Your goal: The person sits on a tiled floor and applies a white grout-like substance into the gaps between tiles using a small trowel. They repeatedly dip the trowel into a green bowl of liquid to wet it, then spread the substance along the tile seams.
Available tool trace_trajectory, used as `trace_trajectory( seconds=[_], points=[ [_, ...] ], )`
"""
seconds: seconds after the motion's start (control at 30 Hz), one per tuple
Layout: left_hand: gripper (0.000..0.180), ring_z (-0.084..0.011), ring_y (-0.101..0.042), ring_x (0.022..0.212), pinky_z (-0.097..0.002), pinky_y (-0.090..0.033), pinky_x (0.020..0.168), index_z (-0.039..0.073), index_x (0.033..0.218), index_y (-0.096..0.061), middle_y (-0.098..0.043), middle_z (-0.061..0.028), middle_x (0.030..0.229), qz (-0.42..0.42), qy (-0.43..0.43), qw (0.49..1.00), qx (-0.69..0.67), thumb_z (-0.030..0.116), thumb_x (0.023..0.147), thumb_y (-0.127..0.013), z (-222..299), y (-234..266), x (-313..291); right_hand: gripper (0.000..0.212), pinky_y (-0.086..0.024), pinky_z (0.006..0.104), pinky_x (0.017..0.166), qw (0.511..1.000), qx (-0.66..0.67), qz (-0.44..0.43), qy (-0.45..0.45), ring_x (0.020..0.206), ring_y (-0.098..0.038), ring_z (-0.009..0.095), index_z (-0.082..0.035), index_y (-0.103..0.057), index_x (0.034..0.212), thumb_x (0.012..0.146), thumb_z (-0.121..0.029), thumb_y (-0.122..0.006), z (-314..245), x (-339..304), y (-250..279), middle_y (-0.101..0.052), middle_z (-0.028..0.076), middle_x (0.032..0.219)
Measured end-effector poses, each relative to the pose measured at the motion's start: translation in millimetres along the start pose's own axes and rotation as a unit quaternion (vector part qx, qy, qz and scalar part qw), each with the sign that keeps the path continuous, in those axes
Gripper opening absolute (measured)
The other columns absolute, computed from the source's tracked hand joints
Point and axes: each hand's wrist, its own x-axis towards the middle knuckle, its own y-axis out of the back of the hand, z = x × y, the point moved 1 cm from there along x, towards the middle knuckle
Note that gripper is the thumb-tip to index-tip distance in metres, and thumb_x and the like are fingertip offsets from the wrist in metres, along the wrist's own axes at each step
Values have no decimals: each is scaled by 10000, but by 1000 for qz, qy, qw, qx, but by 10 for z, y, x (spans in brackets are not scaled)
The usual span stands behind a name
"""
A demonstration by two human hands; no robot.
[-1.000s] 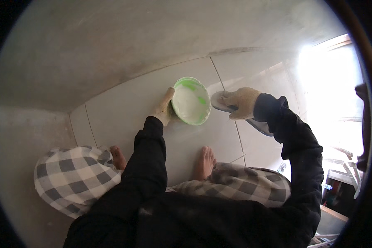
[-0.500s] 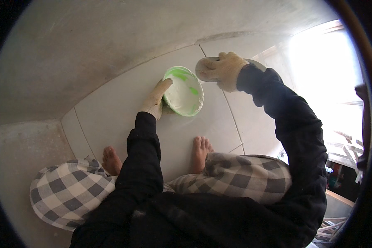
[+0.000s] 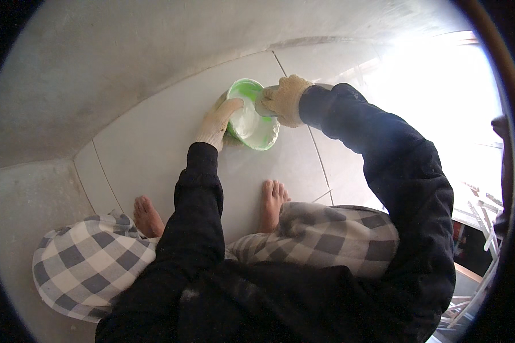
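A green bowl (image 3: 256, 127) holding a white paste sits on the pale floor tiles (image 3: 154, 143) in front of me. My left hand (image 3: 217, 122), in a cream work glove, grips the bowl's left rim. My right hand (image 3: 284, 99), also gloved, is closed around a tool whose flat grey end (image 3: 263, 108) dips over the bowl's right rim into the paste. I am squatting in dark sleeves and checked trousers, with both bare feet (image 3: 272, 200) on the tiles below the bowl.
A grey cement wall (image 3: 126, 68) rises just behind the tiles, and bare cement (image 3: 17, 217) lies at the left. Thin grout lines (image 3: 320, 166) run between the tiles. Strong glare washes out the right side, where a pale rack-like object (image 3: 475, 217) stands.
My right hand has come from the right of the bowl onto its rim, bringing the tool into the paste. The view has shifted, so the bowl sits higher and nearer the middle.
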Motion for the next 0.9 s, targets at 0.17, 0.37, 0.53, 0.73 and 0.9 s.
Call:
trace_trajectory(
  seconds=[0.17,0.37,0.53,0.73,0.9],
  points=[
    [594,-197,-590,1069,-351,-476,891,76,1324,-589,-634,-97,1182,10,-19,999,35,363,809,-667,7,-62,16,391,-551,457,770,983,154,-96,21,887,-694,303,-141,-645,1185,854,-349,-632,-83,-14,-117,-700,116,987],
    [513,-192,-610,925,-342,-484,827,53,1198,-637,-650,-87,1058,58,1,997,41,378,802,-653,14,-126,-25,463,-570,468,718,879,431,-202,20,805,-703,318,-23,-620,1187,876,-365,-648,53,51,-166,-687,204,928],
    [667,-271,-596,1121,-472,-598,709,47,1341,-518,-583,-156,1236,22,32,999,16,463,834,-639,-27,-30,-2,520,-608,449,624,595,761,-256,-36,698,-711,331,108,-587,1132,888,-341,-684,179,-301,-118,-677,264,871],
    [746,-276,-566,1178,-491,-568,828,34,1409,-418,-512,-199,1317,69,24,996,-50,496,863,-631,-93,304,-2,497,-600,381,734,568,822,23,-21,822,-708,309,64,-581,1198,930,-351,-642,179,-1050,-15,-680,250,976],
    [726,-282,-606,1148,-423,-511,925,15,1372,-494,-590,-172,1294,256,-29,965,-55,593,933,-519,-162,772,9,287,-538,274,800,530,842,81,-69,892,-660,147,-2,-609,1196,975,-185,-598,520,-1153,-74,-685,83,981]
  ],
)
